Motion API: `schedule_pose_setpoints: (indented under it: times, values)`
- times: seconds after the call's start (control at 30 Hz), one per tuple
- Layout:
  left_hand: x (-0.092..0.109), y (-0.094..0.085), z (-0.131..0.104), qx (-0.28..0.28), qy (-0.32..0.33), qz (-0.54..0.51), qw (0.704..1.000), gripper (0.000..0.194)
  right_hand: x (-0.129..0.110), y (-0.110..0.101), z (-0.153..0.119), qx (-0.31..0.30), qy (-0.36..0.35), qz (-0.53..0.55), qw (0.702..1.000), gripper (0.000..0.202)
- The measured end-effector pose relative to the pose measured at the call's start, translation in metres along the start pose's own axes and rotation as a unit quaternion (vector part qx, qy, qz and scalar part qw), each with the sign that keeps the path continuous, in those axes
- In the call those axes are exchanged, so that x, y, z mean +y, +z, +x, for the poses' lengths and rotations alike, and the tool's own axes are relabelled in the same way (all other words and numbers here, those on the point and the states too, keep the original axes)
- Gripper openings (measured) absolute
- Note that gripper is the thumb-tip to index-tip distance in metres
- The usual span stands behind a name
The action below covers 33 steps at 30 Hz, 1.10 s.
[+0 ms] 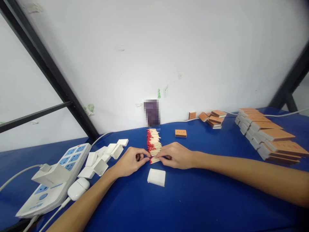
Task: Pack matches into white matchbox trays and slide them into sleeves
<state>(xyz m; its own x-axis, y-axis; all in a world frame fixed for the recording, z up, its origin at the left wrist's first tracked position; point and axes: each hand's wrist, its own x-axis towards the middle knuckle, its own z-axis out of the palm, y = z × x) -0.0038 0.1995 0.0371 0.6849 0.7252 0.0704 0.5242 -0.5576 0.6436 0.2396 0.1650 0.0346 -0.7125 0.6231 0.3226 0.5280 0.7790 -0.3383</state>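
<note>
Clock positions are taken from the match pile, twelve pointing to the wall.

At nine o'clock on the blue bench (193,199) you have a loose group of white trays (105,158), some showing their open sides. Your left hand (132,161) stands toward eight, thumb and forefinger almost meeting at the red heads of the nearest matches. The match pile (154,146) lies at the centre as a long band running toward the wall, heads to nine, plain ends to three. At six, just below it, a white box part (156,177) lies flat. Your right hand (177,156) stands between three and four, thumb and forefinger slightly parted at the plain ends. One orange matchbox (181,133) lies just past two, near the pile.

The step in hand is judged to be working the near end of the pile from both sides. The next move calls for level, matched fingertip pressure, so that the sticks stay parallel.

Hard to make out: the white case (78,189) is partly covered by your left forearm; whether either hand grips a match cannot be told, the contact being too small; a pixelated patch (152,112) at twelve is unreadable; at three, the matchbox stacks (272,137) are blurred, hiding their count. Your right forearm runs out of frame.
</note>
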Motion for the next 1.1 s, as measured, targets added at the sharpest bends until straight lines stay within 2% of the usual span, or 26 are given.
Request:
schedule_pose_setpoints:
  times: [0.37, 0.57, 0.9, 1.1]
  values:
    - [0.0008, -0.0012, -0.0001, -0.002, 0.004, 0.009, 1.0, 0.025, -0.0015, -0.0017, -0.0002, -0.005, -0.007, -0.011, 1.0, 0.024]
    - [0.0016, -0.0009, -0.0007, -0.009, 0.01, 0.006, 1.0, 0.025, -0.0014, -0.0017, -0.0016, -0.013, -0.05, 0.009, 0.999, 0.027]
    - [0.0021, -0.0012, -0.0008, -0.01, 0.018, 0.013, 1.0, 0.023, -0.0006, -0.0023, -0.0013, -0.015, -0.054, 0.016, 0.998, 0.027]
    - [0.0005, -0.0004, -0.0012, -0.011, 0.018, 0.007, 1.0, 0.023, -0.0031, -0.003, -0.001, -0.021, -0.031, 0.007, 0.999, 0.028]
